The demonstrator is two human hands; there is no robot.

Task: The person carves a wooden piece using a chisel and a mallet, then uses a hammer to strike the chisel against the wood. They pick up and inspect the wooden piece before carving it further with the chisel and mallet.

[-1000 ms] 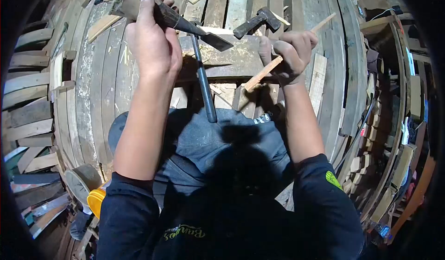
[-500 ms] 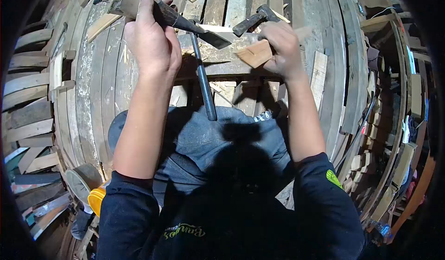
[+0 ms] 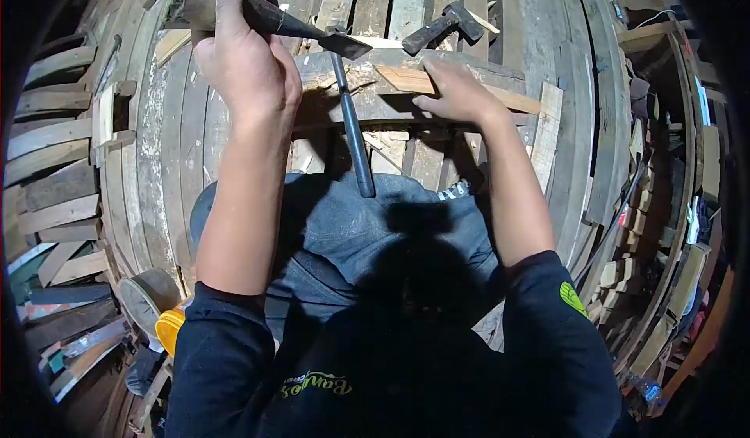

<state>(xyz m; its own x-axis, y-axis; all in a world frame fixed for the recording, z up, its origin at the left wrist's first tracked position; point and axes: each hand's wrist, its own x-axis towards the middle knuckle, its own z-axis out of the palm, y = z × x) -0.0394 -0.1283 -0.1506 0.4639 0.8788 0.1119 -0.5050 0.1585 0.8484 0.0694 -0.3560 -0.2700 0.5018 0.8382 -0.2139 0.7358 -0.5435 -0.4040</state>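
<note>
My left hand point(image 3: 246, 67) is wrapped round the thick handle of a broad-bladed chisel point(image 3: 285, 24), held up with its blade pointing right. My right hand point(image 3: 461, 90) grips a strip of light wood point(image 3: 406, 79) from above. The strip lies along a dark timber beam point(image 3: 351, 71), and both its ends show past the hand. Between my arms, a dark metal rod-like tool point(image 3: 357, 145) leans from the beam onto my lap. Just beyond the beam lies a hammer point(image 3: 445, 28), close to the right hand.
Wood shavings and offcuts are scattered over the slatted plank floor point(image 3: 187, 126). A short pale board point(image 3: 547, 129) lies right of my right forearm. Stacked timber lines the left side point(image 3: 55, 133), and a wooden rack point(image 3: 687, 126) stands right. A yellow container point(image 3: 169, 329) is by my left elbow.
My right hand has lowered the wood strip from a raised, tilted position onto the beam. The left hand has shifted slightly left and up with the chisel.
</note>
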